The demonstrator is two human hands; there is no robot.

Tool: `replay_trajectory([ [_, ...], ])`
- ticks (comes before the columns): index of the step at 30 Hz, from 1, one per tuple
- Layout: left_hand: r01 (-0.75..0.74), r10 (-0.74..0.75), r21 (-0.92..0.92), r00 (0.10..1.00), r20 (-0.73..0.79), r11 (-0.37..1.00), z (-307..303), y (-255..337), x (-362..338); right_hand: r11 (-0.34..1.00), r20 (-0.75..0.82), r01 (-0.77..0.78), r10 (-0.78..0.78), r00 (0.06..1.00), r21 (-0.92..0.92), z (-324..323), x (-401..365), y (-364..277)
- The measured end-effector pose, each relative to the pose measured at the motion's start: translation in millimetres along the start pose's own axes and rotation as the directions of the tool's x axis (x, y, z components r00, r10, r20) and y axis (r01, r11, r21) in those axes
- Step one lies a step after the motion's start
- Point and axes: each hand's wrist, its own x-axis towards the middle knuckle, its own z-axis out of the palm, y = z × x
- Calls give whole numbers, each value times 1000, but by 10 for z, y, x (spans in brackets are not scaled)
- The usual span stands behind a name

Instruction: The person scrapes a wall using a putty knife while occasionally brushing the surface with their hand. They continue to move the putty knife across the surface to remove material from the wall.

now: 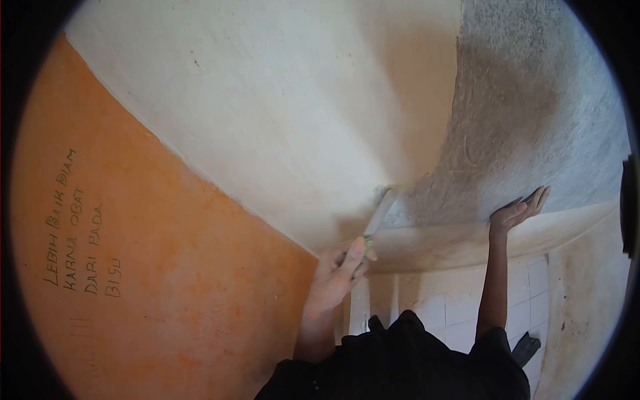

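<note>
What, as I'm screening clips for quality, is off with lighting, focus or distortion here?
Head view: fisheye, black round border, the paint line bowed; soft overall, the scraper in the left hand slightly blurred; rough plaster by the right hand darkens, shadow or damp, cannot tell; no glare.

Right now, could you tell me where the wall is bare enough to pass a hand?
The smooth cream wall lies bare between the orange painted band and the rough grey plaster. The orange is bare too, right of its black handwriting. Crowded where the left hand holds the flat metal scraper, near the right hand flat on the plaster.
</note>
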Motion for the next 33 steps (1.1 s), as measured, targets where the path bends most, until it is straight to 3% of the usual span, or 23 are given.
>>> replay_trajectory([
  [12,-7,4,-23,992,-123,1000,-43,-116,-38,1000,-24,19,-19,1000,13,0,11,-13],
  [17,-4,-4,-71,994,-111,997,-45,-209,-75,1000,-25,17,-16,1000,25,-24,-20,-22],
  [25,-52,52,2,995,-91,999,-35,-150,-24,1000,-47,5,-4,999,15,15,19,32],
  [31,-16,4,-173,997,-75,985,4,-219,-61,999,-32,45,-44,999,22,-38,18,-28],
  [33,57,-81,-215,991,-105,975,-9,-211,-84,999,-53,34,-34,998,7,-3,13,-15],
])
